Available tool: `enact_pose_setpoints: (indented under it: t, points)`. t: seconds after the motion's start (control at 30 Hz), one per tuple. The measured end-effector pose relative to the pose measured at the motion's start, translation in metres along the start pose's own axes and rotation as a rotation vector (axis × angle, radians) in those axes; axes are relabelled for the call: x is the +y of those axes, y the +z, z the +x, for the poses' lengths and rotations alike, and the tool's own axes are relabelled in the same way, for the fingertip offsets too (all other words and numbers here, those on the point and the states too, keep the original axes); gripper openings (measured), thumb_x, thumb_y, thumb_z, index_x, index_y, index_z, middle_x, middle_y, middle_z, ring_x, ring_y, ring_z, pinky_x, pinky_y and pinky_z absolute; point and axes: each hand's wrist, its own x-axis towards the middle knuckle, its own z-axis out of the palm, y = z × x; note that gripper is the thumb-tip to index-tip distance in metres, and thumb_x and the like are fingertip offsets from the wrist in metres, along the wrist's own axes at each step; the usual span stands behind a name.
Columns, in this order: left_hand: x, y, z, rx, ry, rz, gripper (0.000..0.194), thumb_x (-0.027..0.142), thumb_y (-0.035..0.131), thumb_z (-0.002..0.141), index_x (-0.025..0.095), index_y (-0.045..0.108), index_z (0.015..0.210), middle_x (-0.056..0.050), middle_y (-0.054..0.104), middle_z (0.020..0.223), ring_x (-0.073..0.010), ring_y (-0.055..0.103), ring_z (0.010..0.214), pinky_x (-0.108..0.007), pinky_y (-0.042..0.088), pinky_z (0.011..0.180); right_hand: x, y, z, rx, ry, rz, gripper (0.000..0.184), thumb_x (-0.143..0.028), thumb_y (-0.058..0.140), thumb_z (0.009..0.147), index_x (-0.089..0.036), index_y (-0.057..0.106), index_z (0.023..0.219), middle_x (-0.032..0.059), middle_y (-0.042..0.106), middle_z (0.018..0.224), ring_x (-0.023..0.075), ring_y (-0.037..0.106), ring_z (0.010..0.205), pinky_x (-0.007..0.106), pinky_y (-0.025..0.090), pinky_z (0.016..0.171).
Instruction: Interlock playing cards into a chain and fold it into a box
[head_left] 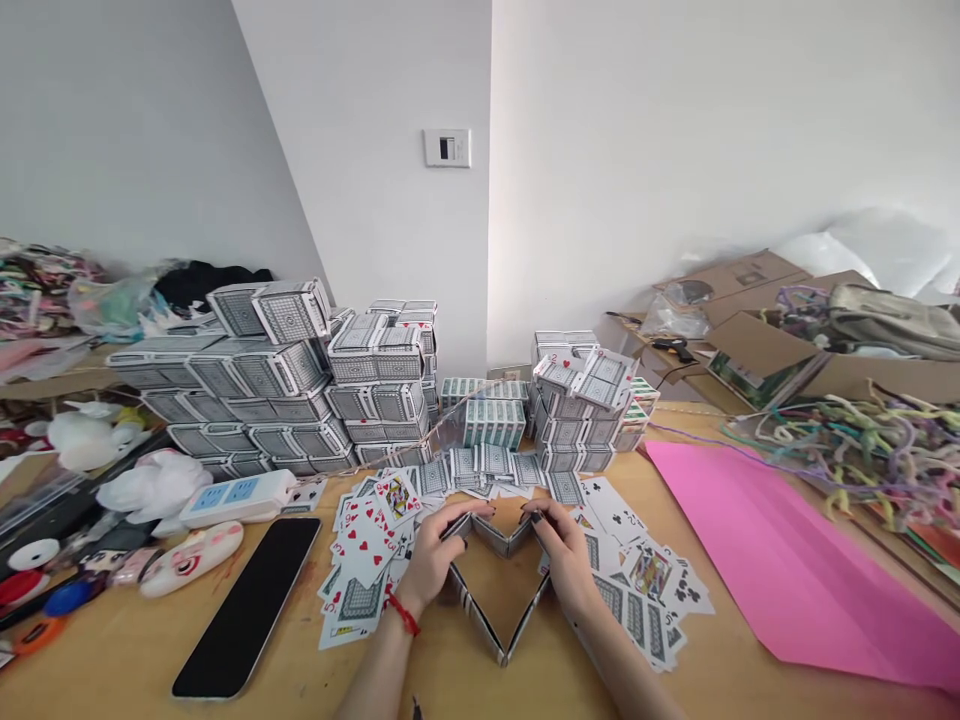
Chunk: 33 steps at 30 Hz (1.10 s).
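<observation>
White wall (675, 120) behind, cluttered wooden table (285, 660) in front. Heart-shaped frame (480, 622) of folded cards lies mid-table, toward the near edge, standing on its thin side. Left hand (439, 555) grasps its upper left corner, thumb visible at the side; right hand (562, 545) grasps the upper right corner, thumb not clearly seen. Progress, judged: outline looks formed, both long sides meeting at the tip, notch folded in; joins under the fingers hidden, can't tell if closed. Not built in: loose cards left (364, 540) and loose cards right (637, 610), plus a row of face-down cards (472, 465) just behind. Tip points at the table's near edge, notch faces the far edge and wall; long axis runs near to far, roughly square to the near edge. Finished-looking card blocks piled along the far edge: big stack (292, 370) toward the far left corner, smaller stack (574, 430) right of centre. Phone (247, 605) near left, pink paper (787, 560) right side.
</observation>
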Motion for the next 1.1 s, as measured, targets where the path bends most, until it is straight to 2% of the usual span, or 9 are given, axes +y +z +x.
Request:
enact_pose_setpoints:
  t: [0.1,0.27,0.4,0.6,0.73,0.9,1.1]
  points:
    - [-0.005,0.002,0.003,0.031,-0.048,0.061,0.045,0.009,0.036,0.062,0.015,0.068,0.092,-0.005,0.068,0.095,-0.0209,0.058,0.097,-0.035,0.041,0.091,-0.001,-0.001,0.0,-0.037,0.007,0.029,0.019,-0.016,0.046,0.067,-0.019,0.058,0.082,0.0016,0.061,0.08,0.02,0.053,0.08,0.029,0.038,0.075]
    - [-0.011,0.006,0.005,0.103,-0.011,0.128,0.041,0.01,0.033,0.066,0.016,0.07,0.082,-0.004,0.07,0.087,-0.0189,0.06,0.089,-0.032,0.045,0.084,0.0,-0.001,0.003,-0.132,0.048,0.102,0.035,-0.012,0.043,0.06,-0.018,0.059,0.091,0.0027,0.062,0.082,0.0216,0.054,0.085,0.032,0.037,0.083]
    - [-0.011,0.008,0.005,0.175,-0.02,0.175,0.038,0.01,0.034,0.064,0.017,0.07,0.074,-0.004,0.07,0.082,-0.0191,0.061,0.082,-0.031,0.045,0.079,0.003,0.001,0.006,-0.127,0.033,0.03,0.028,-0.013,0.041,0.061,-0.019,0.06,0.082,0.0013,0.058,0.076,0.0197,0.052,0.076,0.03,0.038,0.074]
    - [-0.004,0.006,0.005,0.088,-0.064,0.104,0.031,0.012,0.04,0.064,0.016,0.068,0.076,-0.004,0.069,0.08,-0.0192,0.06,0.08,-0.029,0.044,0.077,0.003,0.002,0.007,-0.149,-0.015,-0.008,0.021,-0.01,0.041,0.06,-0.019,0.054,0.074,0.0002,0.053,0.069,0.0175,0.049,0.068,0.027,0.039,0.067]
    - [-0.003,0.006,0.006,0.09,-0.078,0.169,0.026,0.011,0.042,0.06,0.016,0.066,0.068,-0.003,0.068,0.075,-0.0188,0.059,0.075,-0.028,0.044,0.074,0.001,0.003,0.006,-0.166,-0.014,-0.029,0.02,-0.01,0.04,0.06,-0.019,0.053,0.073,0.0001,0.052,0.067,0.0172,0.048,0.067,0.027,0.038,0.065]
    - [-0.009,0.009,0.008,0.113,-0.075,0.176,0.025,0.015,0.039,0.064,0.017,0.061,0.055,-0.003,0.066,0.064,-0.0192,0.059,0.071,-0.029,0.044,0.072,0.0,0.007,0.004,-0.126,-0.024,-0.038,0.017,-0.01,0.039,0.059,-0.02,0.049,0.068,-0.0011,0.049,0.064,0.0159,0.046,0.063,0.025,0.038,0.061]
    - [-0.015,0.01,0.007,0.173,-0.07,0.142,0.029,0.013,0.036,0.062,0.017,0.066,0.061,-0.004,0.069,0.072,-0.0198,0.061,0.075,-0.03,0.047,0.074,0.001,0.007,0.005,-0.11,0.012,-0.012,0.015,-0.013,0.041,0.059,-0.019,0.051,0.068,-0.0012,0.049,0.062,0.0159,0.046,0.062,0.025,0.037,0.06]
